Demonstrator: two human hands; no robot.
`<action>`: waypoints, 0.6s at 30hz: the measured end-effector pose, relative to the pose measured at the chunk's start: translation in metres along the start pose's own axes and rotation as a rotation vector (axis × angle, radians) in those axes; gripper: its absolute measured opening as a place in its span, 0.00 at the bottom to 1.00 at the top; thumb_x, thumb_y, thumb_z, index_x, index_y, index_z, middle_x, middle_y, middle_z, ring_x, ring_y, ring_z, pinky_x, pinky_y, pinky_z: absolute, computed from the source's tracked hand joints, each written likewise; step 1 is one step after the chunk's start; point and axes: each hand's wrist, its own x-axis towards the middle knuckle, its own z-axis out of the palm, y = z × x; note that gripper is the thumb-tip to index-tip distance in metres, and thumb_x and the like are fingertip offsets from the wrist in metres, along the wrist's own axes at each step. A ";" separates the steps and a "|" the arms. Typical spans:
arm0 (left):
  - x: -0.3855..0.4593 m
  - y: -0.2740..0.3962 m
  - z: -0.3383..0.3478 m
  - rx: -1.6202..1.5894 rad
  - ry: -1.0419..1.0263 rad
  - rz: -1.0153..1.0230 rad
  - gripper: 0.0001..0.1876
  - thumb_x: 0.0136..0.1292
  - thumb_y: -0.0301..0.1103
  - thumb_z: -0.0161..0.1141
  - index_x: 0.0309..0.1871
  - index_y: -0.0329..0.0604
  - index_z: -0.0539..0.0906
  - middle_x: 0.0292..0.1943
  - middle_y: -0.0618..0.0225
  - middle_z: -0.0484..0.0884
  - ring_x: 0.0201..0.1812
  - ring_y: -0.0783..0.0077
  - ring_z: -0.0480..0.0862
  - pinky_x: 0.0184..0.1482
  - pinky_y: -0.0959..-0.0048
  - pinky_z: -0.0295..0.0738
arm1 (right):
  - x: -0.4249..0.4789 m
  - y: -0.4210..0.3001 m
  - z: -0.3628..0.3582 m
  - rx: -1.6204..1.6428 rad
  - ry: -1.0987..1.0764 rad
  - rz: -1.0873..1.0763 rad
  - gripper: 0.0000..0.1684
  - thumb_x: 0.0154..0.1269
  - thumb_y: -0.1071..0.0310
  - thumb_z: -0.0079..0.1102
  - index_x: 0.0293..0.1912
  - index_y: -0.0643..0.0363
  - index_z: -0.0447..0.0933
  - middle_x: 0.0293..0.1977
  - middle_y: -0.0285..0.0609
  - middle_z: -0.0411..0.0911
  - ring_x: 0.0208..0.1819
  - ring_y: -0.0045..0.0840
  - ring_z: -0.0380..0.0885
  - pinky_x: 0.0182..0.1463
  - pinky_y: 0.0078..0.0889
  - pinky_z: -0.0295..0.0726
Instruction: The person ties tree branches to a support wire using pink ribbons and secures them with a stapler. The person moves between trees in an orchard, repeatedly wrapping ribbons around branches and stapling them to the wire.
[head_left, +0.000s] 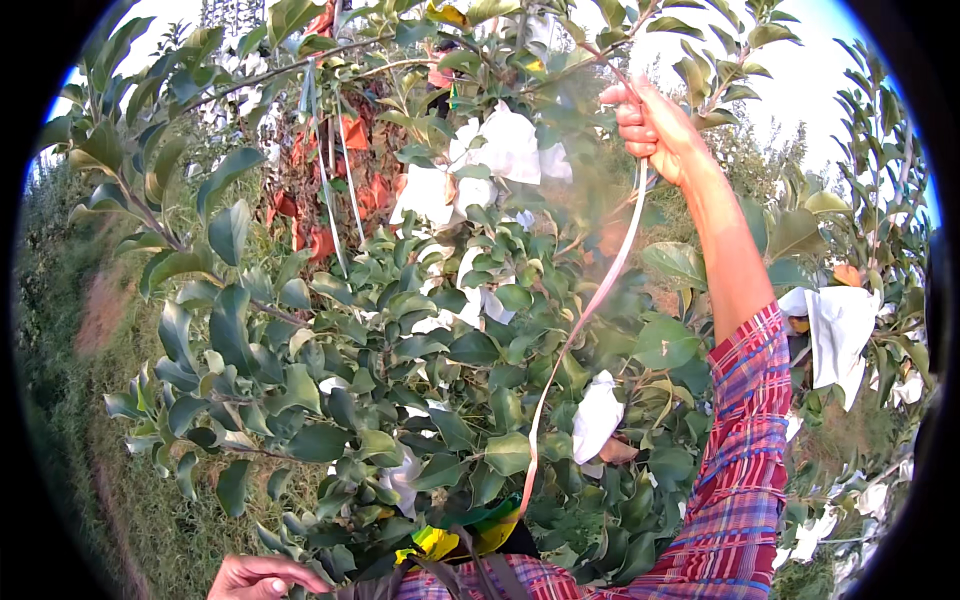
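Note:
My right hand (651, 127) is raised high at the upper right, its fingers closed around a long pale-pink strip (592, 300). A thin reddish branch (609, 66) runs into the same grip from above. From my fist the strip curves down past the leaves to a yellow-and-green plastic pouch or bag (435, 541) at my waist. My left hand (259, 577) is low at the bottom edge, partly cut off, with its index finger beside some leaves. Whether it holds anything is hidden. Before me stands a leafy fruit tree (472, 349), probably apple.
White bags (510, 142) hang among the leaves, with another white bag (598, 416) lower down. More white covers (840, 330) hang at the right. A long branch (157, 225) arches across the left. Behind are reddish-orange bags (375, 191) and a partly hidden person (442, 79).

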 end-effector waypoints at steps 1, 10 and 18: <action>0.005 0.011 0.000 0.018 0.162 0.235 0.20 0.58 0.42 0.65 0.32 0.26 0.84 0.25 0.48 0.83 0.29 0.55 0.85 0.40 0.62 0.81 | 0.001 -0.004 -0.005 0.089 -0.028 0.068 0.23 0.73 0.52 0.46 0.46 0.67 0.71 0.20 0.24 0.57 0.16 0.06 0.51 0.17 0.11 0.52; 0.100 0.153 0.052 0.458 -0.484 0.535 0.08 0.63 0.25 0.59 0.40 0.27 0.84 0.34 0.53 0.85 0.38 0.62 0.86 0.43 0.70 0.80 | 0.060 0.015 -0.041 0.750 0.454 -0.317 0.04 0.67 0.76 0.40 0.36 0.62 0.65 0.20 0.33 0.60 0.14 0.17 0.54 0.16 0.24 0.56; 0.262 0.195 0.108 0.192 -0.409 0.551 0.12 0.69 0.30 0.52 0.50 0.34 0.80 0.39 0.60 0.84 0.41 0.72 0.84 0.43 0.74 0.79 | 0.108 0.040 -0.012 0.726 0.521 -0.317 0.09 0.65 0.78 0.46 0.45 0.68 0.68 0.26 0.43 0.70 0.15 0.18 0.59 0.16 0.22 0.57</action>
